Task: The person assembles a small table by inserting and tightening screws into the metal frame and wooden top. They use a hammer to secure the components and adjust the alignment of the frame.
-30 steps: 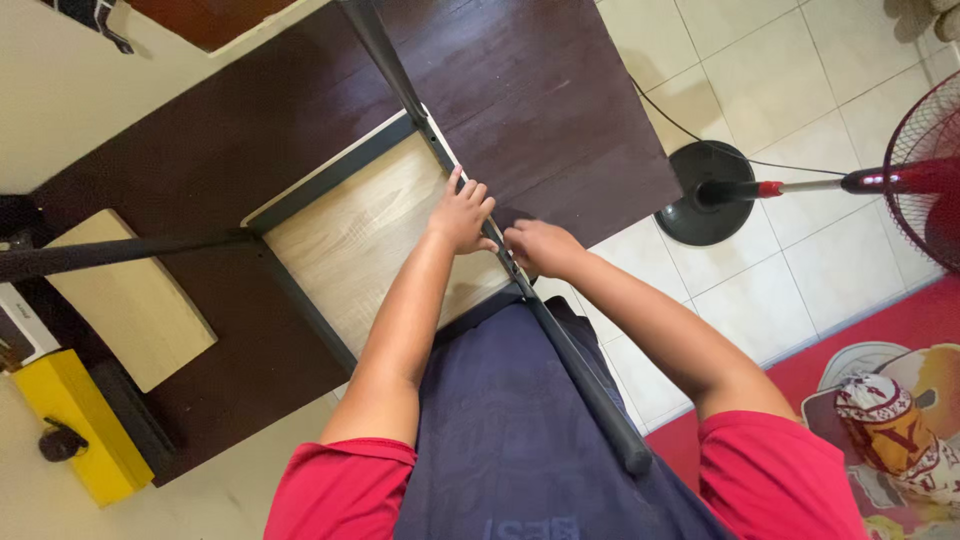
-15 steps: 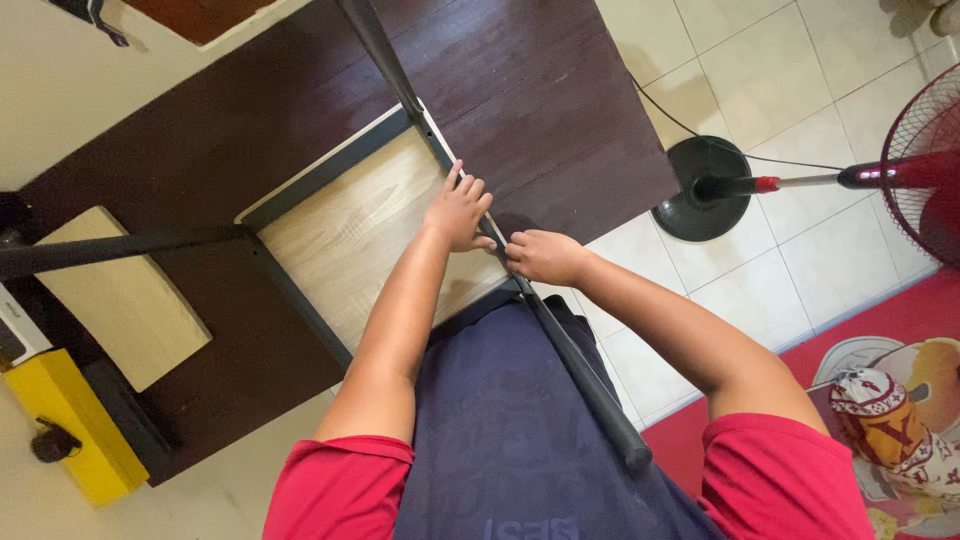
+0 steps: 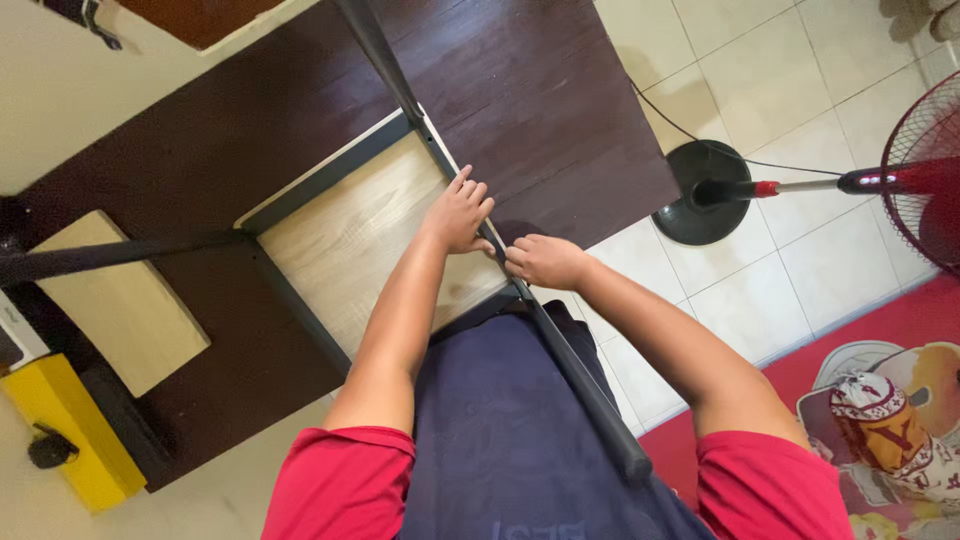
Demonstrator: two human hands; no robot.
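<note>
A light wood panel [image 3: 350, 240] sits in a grey metal frame [image 3: 322, 175] on a dark brown board [image 3: 540, 100]. A black metal leg [image 3: 590, 395] runs from the frame's near corner towards me over my dark blue apron [image 3: 500, 440]. My left hand [image 3: 458, 215] lies flat on the panel, fingers stretched against the frame's right rail. My right hand [image 3: 545, 262] is closed on that same rail, where the leg meets it, thumb side towards the left hand. The two hands almost touch. What is under the right fingers is hidden.
A second black leg [image 3: 110, 255] crosses the left side over another light wood board [image 3: 120, 310]. A yellow box [image 3: 70, 430] lies at the lower left. A standing fan's round base [image 3: 700, 205], pole and red cage [image 3: 925, 170] stand on the tiled floor at right, beside a red patterned mat [image 3: 880, 400].
Both hands stay at the same spot on the rail, with only small shifts of the fingers. The view has moved slightly.
</note>
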